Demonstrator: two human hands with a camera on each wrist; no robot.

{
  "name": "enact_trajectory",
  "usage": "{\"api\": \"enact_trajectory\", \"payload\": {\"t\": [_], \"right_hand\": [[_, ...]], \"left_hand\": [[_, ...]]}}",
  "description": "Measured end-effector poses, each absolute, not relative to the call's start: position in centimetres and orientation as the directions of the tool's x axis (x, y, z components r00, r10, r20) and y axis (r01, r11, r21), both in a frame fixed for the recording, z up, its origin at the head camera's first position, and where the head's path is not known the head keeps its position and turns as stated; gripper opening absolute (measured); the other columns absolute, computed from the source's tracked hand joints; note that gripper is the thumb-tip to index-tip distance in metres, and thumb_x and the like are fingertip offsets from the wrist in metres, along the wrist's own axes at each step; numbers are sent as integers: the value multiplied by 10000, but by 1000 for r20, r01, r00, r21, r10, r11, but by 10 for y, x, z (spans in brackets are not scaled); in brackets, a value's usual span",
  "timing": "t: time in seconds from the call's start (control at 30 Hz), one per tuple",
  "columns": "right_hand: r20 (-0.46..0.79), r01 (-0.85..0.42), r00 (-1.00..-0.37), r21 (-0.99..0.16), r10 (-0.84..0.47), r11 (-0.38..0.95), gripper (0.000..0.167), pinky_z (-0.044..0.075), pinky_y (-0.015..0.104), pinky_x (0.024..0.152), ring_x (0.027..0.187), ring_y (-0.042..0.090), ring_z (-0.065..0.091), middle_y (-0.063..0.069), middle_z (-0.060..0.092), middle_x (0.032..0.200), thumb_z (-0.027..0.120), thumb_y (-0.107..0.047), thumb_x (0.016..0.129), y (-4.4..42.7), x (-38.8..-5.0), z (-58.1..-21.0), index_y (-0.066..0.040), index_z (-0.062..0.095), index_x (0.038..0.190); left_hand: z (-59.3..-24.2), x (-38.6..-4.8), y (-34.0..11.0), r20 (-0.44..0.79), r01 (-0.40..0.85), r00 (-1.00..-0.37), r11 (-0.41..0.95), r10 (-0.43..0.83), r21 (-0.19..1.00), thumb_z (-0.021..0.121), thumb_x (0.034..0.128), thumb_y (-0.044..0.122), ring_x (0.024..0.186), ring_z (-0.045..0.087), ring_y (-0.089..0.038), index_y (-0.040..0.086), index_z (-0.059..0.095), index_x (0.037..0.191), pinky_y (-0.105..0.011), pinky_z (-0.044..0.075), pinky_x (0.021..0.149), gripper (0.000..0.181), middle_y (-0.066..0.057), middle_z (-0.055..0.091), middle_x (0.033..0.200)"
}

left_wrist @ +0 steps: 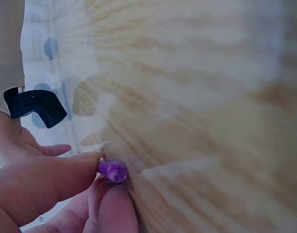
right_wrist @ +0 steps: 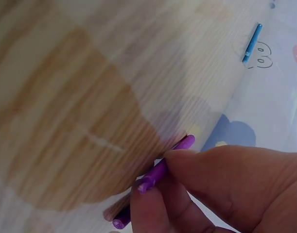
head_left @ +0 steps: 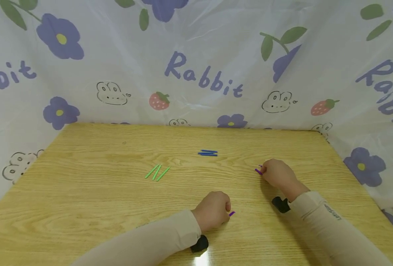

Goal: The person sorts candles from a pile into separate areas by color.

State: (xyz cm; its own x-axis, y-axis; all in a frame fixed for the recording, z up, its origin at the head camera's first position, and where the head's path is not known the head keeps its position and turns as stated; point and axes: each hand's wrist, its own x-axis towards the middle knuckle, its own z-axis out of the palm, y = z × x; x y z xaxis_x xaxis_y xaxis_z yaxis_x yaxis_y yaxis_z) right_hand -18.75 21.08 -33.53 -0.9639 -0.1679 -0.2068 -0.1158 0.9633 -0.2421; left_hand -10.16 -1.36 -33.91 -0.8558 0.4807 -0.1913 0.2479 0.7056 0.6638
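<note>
My left hand is low over the near middle of the table, pinching a short purple stick between thumb and fingers. Only the stick's end shows past the fingertips. Farther right, my right hand pinches another purple stick between thumb and finger, close to the tabletop. Beside those fingertips lies one more purple stick, partly hidden by the fingers. Three green sticks lie slanted and slightly apart left of centre. A small group of blue sticks lies side by side farther back.
All of this is on a wood-grain table. A white sheet printed with flowers, rabbits and strawberries hangs behind it and at its sides. Black wrist devices sit at both sleeve cuffs.
</note>
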Motion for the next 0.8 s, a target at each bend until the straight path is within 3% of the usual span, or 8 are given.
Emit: {"api": "enact_trajectory", "payload": {"t": [0.33,0.8], "right_hand": [[-222,-107,-962,-228,-159,968,228,502,396,715,784,224,572,194,674,1069,539,-13,890,209,-189,-334,12,710,1038],[-221,-75,-966,-242,-130,967,208,443,313,608,690,189,525,144,693,1022,559,-31,896,211,-187,-337,-25,726,1020]], "left_hand": [[-335,-102,-11,-195,276,-853,736,484,618,676,754,-73,639,467,-78,58,611,699,-208,419,578,156,9,593,738],[-338,-98,-9,-195,282,-851,737,488,614,685,761,-64,540,406,-67,88,556,639,-199,366,504,234,48,498,611]]}}
